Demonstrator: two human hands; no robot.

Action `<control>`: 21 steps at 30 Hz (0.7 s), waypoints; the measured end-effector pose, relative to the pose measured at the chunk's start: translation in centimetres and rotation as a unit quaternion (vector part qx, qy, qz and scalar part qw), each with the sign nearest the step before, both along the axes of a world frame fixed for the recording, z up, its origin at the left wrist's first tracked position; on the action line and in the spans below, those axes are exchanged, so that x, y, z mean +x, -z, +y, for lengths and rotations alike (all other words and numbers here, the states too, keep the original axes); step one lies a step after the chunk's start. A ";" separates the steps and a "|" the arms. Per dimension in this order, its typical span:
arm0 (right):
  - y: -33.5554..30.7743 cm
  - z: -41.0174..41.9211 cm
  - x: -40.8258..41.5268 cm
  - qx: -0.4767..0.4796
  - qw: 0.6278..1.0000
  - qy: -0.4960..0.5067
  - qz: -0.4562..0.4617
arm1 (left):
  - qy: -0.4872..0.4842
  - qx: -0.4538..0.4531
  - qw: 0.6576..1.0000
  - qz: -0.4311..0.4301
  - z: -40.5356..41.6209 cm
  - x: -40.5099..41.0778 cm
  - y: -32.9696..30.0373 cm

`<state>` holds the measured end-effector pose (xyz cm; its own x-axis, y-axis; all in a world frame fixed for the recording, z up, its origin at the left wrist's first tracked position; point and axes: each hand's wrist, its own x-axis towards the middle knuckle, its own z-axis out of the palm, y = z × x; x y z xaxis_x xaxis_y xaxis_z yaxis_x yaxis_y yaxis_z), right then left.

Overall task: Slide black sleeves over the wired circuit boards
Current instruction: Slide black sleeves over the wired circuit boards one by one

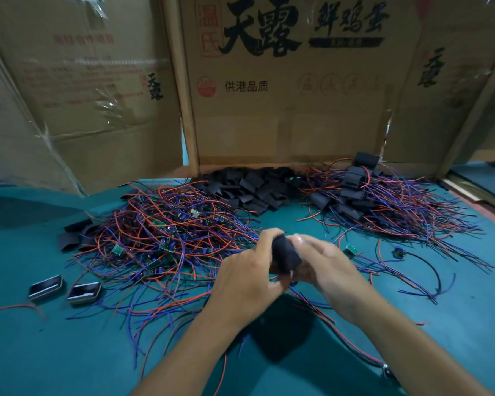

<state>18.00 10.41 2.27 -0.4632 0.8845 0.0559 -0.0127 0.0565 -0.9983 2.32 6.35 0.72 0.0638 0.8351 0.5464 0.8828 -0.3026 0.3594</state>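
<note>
I've got one black sleeve (pixel 285 254) pinched between both hands, held up over the green table (pixel 55 352), just in front of the piles. My left hand (pixel 247 277) is closed round the sleeve's left side, fingers curled over the top. My right hand (pixel 325 265) is closed on the other end, thumb pressing at the mouth. Can't see the board itself; it's hidden by sleeve + fingers. Red/blue wires trail down below my hands, so I reckon a board is going in or already partway in.

Step in hand, imo: sliding the sleeve over a board. How far in, can't tell.

Next move calls for holding the sleeve mouth open w/ the left, pushing the board thru w/ the right till it's covered and only wires stick out, w/o snagging leads.

Bare boards (pixel 166 232) sit in the wire tangle to the left. Spare sleeves (pixel 252 190) are heaped at the back, centre. Done ones (pixel 355 190) are piled back right, which is prob where this one goes. One loose board (pixel 351 249) lies just right of my right hand.
</note>
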 end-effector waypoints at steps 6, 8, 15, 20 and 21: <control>0.1 0.7 1.5 -0.136 0.976 -0.137 0.100 | 0.063 -0.028 0.998 0.016 -0.3 -0.8 -0.7; 0.5 0.8 1.5 -0.150 0.970 -0.148 0.117 | 0.066 -0.039 0.996 0.040 -0.1 -1.5 -0.7; 0.5 0.6 1.2 -0.188 0.965 -0.132 0.124 | 0.048 -0.041 0.993 0.095 -0.1 -1.7 -0.4; 0.4 0.6 1.5 -0.219 0.948 -0.179 0.146 | 0.037 -0.024 0.995 0.092 -0.6 -1.8 -0.8; 0.4 0.7 1.6 -0.235 0.940 -0.189 0.162 | 0.039 -0.032 0.994 0.099 -0.7 -2.0 -1.0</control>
<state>19.56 11.13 1.85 -0.7757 0.6220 -0.1071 -0.2508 -0.4594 -0.8521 0.37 5.68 1.71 0.2307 0.8564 0.4619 0.9128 -0.3548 0.2020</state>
